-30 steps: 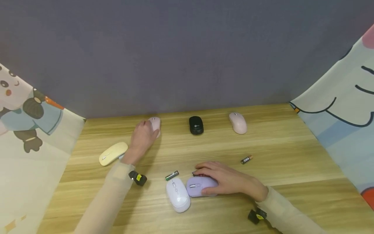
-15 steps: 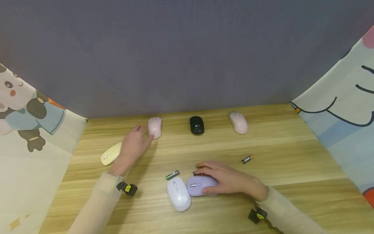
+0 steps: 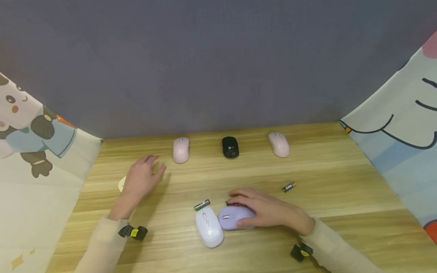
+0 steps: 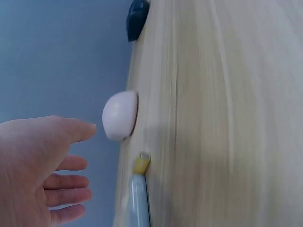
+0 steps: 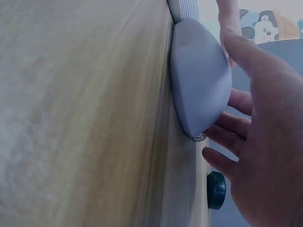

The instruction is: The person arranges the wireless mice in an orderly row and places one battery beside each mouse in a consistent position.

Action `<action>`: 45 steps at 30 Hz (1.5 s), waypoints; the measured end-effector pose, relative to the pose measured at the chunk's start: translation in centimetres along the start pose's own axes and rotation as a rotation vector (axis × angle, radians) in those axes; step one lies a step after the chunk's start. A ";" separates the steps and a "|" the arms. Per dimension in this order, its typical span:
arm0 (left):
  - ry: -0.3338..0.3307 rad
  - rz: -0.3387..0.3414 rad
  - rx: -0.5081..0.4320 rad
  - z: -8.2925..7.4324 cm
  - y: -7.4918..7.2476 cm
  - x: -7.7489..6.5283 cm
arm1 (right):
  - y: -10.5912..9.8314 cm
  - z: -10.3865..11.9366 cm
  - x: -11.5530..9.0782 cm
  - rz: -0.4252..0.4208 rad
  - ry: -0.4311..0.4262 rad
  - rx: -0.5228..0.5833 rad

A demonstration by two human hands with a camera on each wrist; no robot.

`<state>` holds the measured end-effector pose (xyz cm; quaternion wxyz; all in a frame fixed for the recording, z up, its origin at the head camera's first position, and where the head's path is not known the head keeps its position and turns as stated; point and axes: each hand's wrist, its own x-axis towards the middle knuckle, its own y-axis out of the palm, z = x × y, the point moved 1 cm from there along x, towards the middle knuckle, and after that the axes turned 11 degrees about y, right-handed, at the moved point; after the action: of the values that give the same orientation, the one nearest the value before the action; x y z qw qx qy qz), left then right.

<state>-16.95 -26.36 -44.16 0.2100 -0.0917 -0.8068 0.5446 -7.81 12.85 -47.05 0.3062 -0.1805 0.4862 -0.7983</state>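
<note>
My right hand (image 3: 264,208) holds a purple computer mouse (image 3: 228,217) on the table, thumb on its near side and fingers over its far side. Beneath those fingertips a dark battery (image 3: 235,204) partly shows; its end also appears past the mouse in the right wrist view. My left hand (image 3: 139,177) is over a yellow mouse (image 3: 121,184) and hides most of it. Its fingers are loosely spread and hold nothing. A slim light-blue thing with a yellow end (image 4: 138,201) lies below that hand in the left wrist view. A pink mouse (image 3: 181,150) stands apart from the fingers.
A white mouse (image 3: 209,228) touches the purple one's left end. By its front lies a green-and-black battery (image 3: 202,205). Another battery (image 3: 288,187) is at the right. A black mouse (image 3: 230,147) and a second pink mouse (image 3: 279,145) stand along the back, before a grey panel (image 3: 218,68).
My left hand has let go of the left pink mouse and drawn back toward the near left, over the yellow mouse. The right hand has stayed on the purple mouse.
</note>
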 end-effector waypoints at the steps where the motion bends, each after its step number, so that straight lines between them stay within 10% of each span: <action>1: 0.000 -0.003 -0.003 0.2 -0.2 -0.3 | -0.1 0.1 0.0 -0.008 -0.006 -0.002; 15: -0.002 -0.015 -0.023 2.3 -1.0 -3.5 | 0.1 0.5 -0.5 -0.073 -0.069 -0.063; 36: 0.010 -0.147 0.036 3.8 -0.3 -4.6 | 0.1 1.0 -0.6 -0.049 -0.042 -0.056; 45: -0.008 -0.101 0.022 4.2 -0.4 -5.0 | 0.3 1.0 -0.7 -0.051 -0.048 -0.066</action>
<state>-14.34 -31.93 -46.32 0.2351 -0.0463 -0.8051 0.5425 -6.61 12.55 -46.80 0.2913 -0.2221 0.4999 -0.7848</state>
